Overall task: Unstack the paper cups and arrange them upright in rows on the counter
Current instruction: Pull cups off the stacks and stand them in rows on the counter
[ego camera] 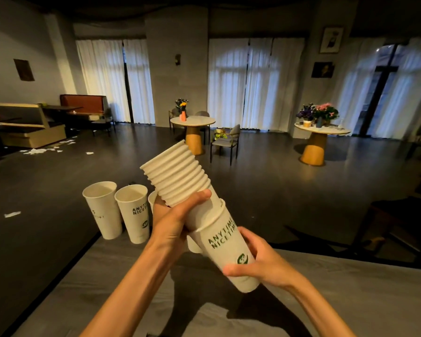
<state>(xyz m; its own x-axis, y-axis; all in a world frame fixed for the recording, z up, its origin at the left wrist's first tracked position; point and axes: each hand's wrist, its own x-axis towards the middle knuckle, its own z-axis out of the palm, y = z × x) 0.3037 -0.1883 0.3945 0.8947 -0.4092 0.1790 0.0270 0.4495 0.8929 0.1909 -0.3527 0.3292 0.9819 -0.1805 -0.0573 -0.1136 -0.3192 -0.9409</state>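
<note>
The long grey wood-grain bench (pixel 326 300) stretches out below my arms, and at its far left edge two white paper cups with green lettering stand upright side by side: the left standing cup (pixel 102 210) and the right standing cup (pixel 134 212), just touching or nearly so. That is the start of my row.

Above the bench I hold the tilted stack of nested white paper cups (pixel 178 176), rims pointing up and away to the left. My left hand (pixel 173 220) is curled round the stack just below the bunched rims. My right hand (pixel 255 266) is wrapped round the lower body of the outermost cup with the green print (pixel 226 249), thumb across the front near its base. That cup's rim sits a little apart from the rims above, so I judge I am in the middle of drawing it off the stack.

Next I need a straight pull along the stack's axis, perhaps with a slight twist, gripping lightly so the thin wall does not buckle, then set the cup mouth-up beside the right standing one.

A third rim peeks out behind my left wrist; whether it is another standing cup I cannot tell. There is also a pale cup base under my left hand, mostly hidden. How many cups remain nested I cannot count exactly.
</note>
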